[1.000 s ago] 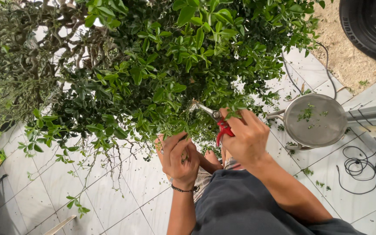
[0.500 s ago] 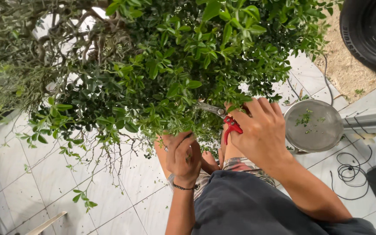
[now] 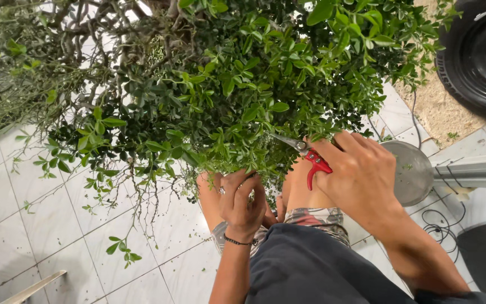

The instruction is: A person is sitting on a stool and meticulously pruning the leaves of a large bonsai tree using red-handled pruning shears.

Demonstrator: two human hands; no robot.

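Note:
A dense green leafy shrub point(image 3: 226, 84) with twisted grey branches fills the upper part of the head view. My right hand point(image 3: 358, 177) grips red-handled pruning shears point(image 3: 310, 159), whose metal blades point left into the lower foliage. My left hand point(image 3: 242, 201), with a ring and a dark wrist band, is curled around hanging twigs at the underside of the shrub, just left of the shears. My bare knees and patterned shorts point(image 3: 310, 217) show below the hands.
A round metal bowl point(image 3: 414, 171) with leaf bits sits right of my right hand. A black tyre point(image 3: 479, 53) lies at the top right, a coiled black cable point(image 3: 437, 228) on the white floor tiles point(image 3: 40, 225). A pale stick point(image 3: 32, 287) lies bottom left.
The view has moved closer to the shrub. My right hand with the shears has shifted slightly into the leaves, and my left hand has closed on the hanging twigs.

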